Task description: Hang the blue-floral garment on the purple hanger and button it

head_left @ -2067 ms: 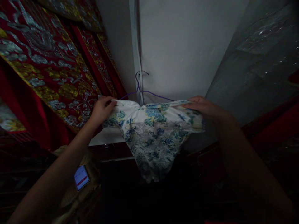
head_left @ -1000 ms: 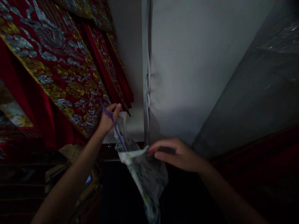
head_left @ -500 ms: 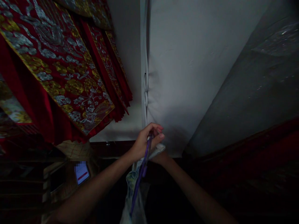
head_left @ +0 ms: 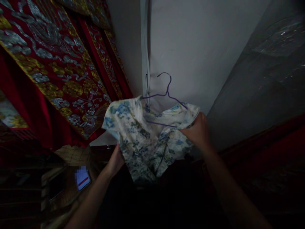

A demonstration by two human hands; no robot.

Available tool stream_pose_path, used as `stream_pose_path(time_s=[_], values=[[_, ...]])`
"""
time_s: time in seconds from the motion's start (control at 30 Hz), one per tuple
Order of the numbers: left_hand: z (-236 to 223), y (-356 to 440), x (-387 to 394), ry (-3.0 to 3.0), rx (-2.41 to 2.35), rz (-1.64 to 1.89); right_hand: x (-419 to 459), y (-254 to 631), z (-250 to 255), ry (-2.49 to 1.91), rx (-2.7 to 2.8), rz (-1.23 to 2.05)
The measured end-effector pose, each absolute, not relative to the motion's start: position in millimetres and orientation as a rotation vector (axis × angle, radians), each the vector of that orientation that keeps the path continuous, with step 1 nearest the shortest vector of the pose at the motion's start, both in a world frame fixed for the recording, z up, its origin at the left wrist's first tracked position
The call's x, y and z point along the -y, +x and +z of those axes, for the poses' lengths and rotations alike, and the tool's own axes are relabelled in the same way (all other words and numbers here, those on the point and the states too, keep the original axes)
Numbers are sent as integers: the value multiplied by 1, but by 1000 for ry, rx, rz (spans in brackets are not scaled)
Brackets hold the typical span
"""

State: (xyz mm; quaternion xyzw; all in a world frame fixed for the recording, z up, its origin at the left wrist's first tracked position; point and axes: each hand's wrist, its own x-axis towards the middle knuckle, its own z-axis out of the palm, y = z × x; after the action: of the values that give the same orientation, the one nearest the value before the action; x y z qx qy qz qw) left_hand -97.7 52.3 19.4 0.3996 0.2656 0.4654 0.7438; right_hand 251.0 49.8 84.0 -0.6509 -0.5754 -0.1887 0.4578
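Note:
A white garment with blue and yellow flowers [head_left: 145, 136] hangs on a purple wire hanger [head_left: 166, 92] held up before a white wall. My right hand [head_left: 197, 132] is closed on the garment's right shoulder and the hanger's end. My left hand [head_left: 115, 160] is under the garment's left side, its fingers hidden behind the cloth. The hanger's hook points up, free of any rail.
Red hangings with gold and silver embroidery [head_left: 54, 66] fill the left. A white pipe or cord [head_left: 145, 47] runs down the wall's corner. A grey covered surface [head_left: 257, 70] stands at the right. A lit phone screen [head_left: 82, 178] lies low at the left, on dark furniture.
The garment was taken off the wall, bunched low with the hanger in my left hand, and is now raised and spread again. My right hand moved up to its right shoulder.

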Motion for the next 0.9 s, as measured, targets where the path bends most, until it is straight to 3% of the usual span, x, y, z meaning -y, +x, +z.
stream_pose_path(time_s=[0.23, 0.5, 0.7, 0.9], values=[[-29, -91, -35, 898, -909, 1284, -66, 224, 142, -1627, 1412, -553], [-36, -76, -25, 651, -976, 1505, -68, 219, 145, -1579, 1455, -509], [-25, -73, -19, 908, -1085, 1531, -66, 213, 156, -1474, 1599, -471], [-51, -72, -14, 915, -1270, 1489, -28, 197, 134, -1200, 1811, -229]])
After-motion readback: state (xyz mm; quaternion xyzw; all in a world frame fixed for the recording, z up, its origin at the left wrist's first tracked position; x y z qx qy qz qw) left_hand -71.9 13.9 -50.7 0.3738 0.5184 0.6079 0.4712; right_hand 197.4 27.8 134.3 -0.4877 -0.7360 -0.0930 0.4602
